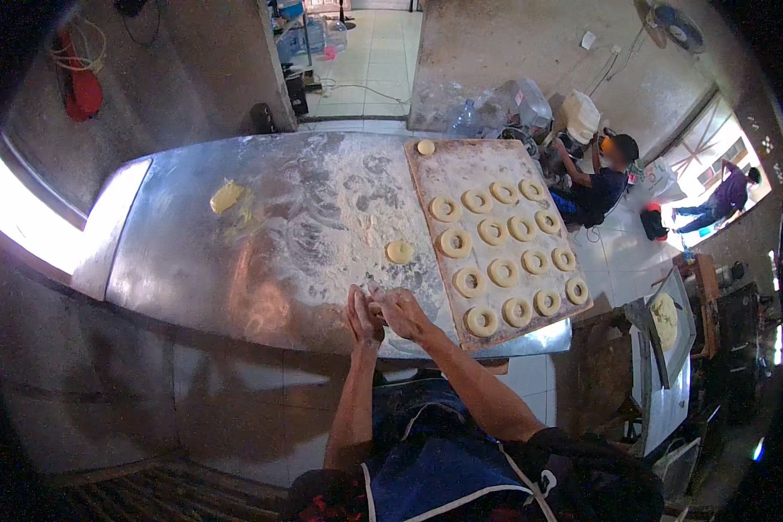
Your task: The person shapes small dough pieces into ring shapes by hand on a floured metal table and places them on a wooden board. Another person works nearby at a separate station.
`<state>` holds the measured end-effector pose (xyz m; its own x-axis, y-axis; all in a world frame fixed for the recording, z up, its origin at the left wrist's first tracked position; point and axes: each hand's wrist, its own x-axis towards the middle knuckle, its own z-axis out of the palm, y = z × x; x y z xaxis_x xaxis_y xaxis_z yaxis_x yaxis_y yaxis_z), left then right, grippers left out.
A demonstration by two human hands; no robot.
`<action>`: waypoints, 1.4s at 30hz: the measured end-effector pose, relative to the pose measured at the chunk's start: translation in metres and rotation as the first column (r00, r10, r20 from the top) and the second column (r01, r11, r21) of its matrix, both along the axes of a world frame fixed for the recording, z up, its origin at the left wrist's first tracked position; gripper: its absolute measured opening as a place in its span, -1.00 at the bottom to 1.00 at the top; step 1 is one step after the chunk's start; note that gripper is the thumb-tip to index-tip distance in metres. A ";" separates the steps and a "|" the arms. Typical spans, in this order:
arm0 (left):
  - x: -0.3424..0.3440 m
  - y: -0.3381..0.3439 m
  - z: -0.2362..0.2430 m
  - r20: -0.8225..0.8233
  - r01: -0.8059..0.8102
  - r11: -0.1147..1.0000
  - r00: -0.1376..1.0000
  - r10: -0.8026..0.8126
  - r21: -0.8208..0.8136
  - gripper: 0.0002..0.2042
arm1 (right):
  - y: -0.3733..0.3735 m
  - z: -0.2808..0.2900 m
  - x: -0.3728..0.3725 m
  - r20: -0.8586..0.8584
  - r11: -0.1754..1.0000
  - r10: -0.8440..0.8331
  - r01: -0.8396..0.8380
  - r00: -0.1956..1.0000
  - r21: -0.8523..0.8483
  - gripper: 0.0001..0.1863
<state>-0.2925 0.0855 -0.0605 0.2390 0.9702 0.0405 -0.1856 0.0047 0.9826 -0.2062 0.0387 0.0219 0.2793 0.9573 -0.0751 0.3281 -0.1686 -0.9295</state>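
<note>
My left hand (364,317) is raised over the near edge of a floured metal table (174,252), its fingers stretched out together. Against its palm, my right hand (402,314) has its fingers curled in. Flour whitens the fingertips, and anything small between the hands is hidden. Just beyond them a round dough ball (399,252) lies on the flour. To the right, a wooden board (518,244) carries rows of dough rings (502,272). Another small dough ball (425,148) sits at the board's far left corner.
A dough lump (227,197) lies on the table's left side. A person (605,187) is low down beyond the board, near plastic containers (580,115). Another person (729,198) is by the bright doorway. At right stands a pale container with dough (664,322) in it.
</note>
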 end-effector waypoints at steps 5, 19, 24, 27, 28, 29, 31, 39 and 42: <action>0.016 0.002 -0.023 0.389 0.102 0.949 0.921 0.023 -0.298 -0.74 | -0.007 -0.004 0.014 -0.326 0.986 -0.142 0.162 0.935 0.035 -0.32; 0.092 -0.001 -0.002 0.269 -0.094 0.805 0.915 0.302 -0.586 -0.71 | 0.000 -0.046 0.096 -0.131 0.999 -0.033 0.028 0.991 -0.035 -0.46; 0.124 -0.001 -0.009 0.056 -0.228 0.972 0.973 0.225 0.062 -0.63 | 0.001 -0.046 0.127 0.385 0.918 -0.076 -0.086 0.920 0.387 -0.51; 0.143 -0.004 -0.008 0.154 -0.135 0.865 0.960 0.235 -0.483 -0.63 | 0.003 -0.054 0.146 0.084 0.951 -0.039 0.011 0.996 0.309 -0.48; 0.150 -0.003 -0.008 0.256 -0.120 0.862 0.926 0.276 -0.493 -0.63 | 0.003 -0.056 0.152 -0.225 0.978 -0.049 0.092 0.973 0.187 -0.46; 0.156 -0.004 -0.008 0.284 -0.118 0.914 0.929 0.240 -0.388 -0.63 | 0.003 -0.059 0.156 -0.293 0.966 -0.096 0.160 0.951 0.205 -0.46; 0.169 -0.003 -0.009 0.270 -0.198 0.922 0.917 0.294 -0.331 -0.61 | 0.004 -0.062 0.171 -0.326 0.972 -0.118 0.176 0.938 0.154 -0.46; 0.222 0.005 0.002 0.403 -0.086 0.870 0.861 0.310 -0.485 -0.51 | 0.012 -0.069 0.215 -0.472 0.928 -0.138 0.280 0.870 0.245 -0.54; 0.237 0.008 0.009 0.338 -0.107 0.920 0.909 0.244 -0.378 -0.50 | 0.020 -0.067 0.237 -0.174 0.987 -0.115 0.133 0.978 0.095 -0.61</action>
